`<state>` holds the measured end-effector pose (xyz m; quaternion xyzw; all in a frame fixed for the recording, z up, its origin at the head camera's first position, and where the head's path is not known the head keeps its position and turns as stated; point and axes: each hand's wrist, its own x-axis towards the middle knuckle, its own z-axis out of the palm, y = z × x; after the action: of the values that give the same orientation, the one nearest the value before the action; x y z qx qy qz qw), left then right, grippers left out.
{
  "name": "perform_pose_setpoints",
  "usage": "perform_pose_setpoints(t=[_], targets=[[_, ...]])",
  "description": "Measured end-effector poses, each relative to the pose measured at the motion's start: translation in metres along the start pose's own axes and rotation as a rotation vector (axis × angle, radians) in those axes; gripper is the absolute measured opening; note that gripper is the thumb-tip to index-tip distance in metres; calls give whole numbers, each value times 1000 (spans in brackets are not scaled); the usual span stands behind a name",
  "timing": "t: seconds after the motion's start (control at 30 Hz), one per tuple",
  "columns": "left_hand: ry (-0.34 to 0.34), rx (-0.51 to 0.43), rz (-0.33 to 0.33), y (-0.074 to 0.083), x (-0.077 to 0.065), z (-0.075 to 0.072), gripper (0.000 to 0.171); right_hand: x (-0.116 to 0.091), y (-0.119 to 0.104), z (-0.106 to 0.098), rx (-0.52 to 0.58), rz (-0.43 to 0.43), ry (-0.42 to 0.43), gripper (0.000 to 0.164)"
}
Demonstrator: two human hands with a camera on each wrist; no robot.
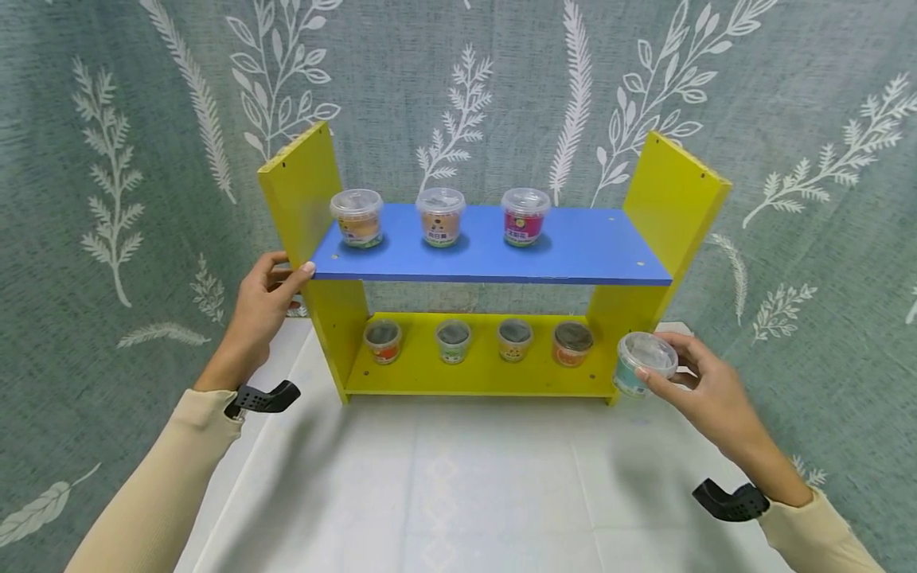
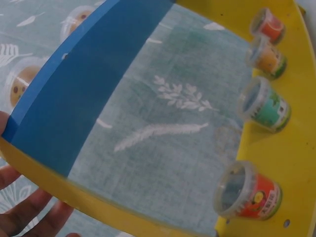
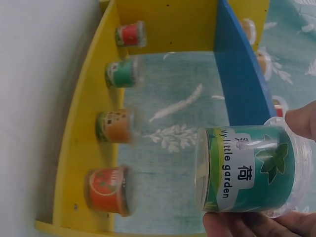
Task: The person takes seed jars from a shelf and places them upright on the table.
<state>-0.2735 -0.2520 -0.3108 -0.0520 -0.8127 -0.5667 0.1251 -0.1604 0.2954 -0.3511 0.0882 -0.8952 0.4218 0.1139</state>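
Observation:
My right hand (image 1: pixel 705 390) holds a clear-lidded plastic cup (image 1: pixel 641 366) with a green label, just off the shelf's right side; in the right wrist view the cup (image 3: pixel 252 170) reads "My little garden" and shows a mint leaf. With my left hand (image 1: pixel 261 306) I grip the left yellow side panel (image 1: pixel 304 191), the thumb at the corner of the blue shelf board (image 1: pixel 458 255). On that board stand an orange cup (image 1: pixel 358 219), another orange cup (image 1: pixel 440 217) and a magenta cup (image 1: pixel 526 217).
Several cups line the yellow lower board (image 1: pixel 458 382), among them a red one (image 1: pixel 383 342) at left and an orange one (image 1: pixel 571 344) at right. The shelf stands on a white-covered table (image 1: pixel 444 477). Behind hangs a grey-green leaf-patterned cloth (image 1: pixel 401 95).

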Motion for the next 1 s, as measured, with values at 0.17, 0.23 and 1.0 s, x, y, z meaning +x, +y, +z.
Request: perform_pose_setpoints(t=[0.17, 0.23, 1.0], targets=[[-4, -4, 3, 0, 1, 1, 61, -5, 11, 7, 40, -22, -5, 57], [-2, -5, 8, 0, 1, 2, 60, -6, 15, 9, 56, -14, -8, 58], [-1, -7, 10, -3, 1, -1, 58, -23, 55, 34, 18, 175, -85, 69]])
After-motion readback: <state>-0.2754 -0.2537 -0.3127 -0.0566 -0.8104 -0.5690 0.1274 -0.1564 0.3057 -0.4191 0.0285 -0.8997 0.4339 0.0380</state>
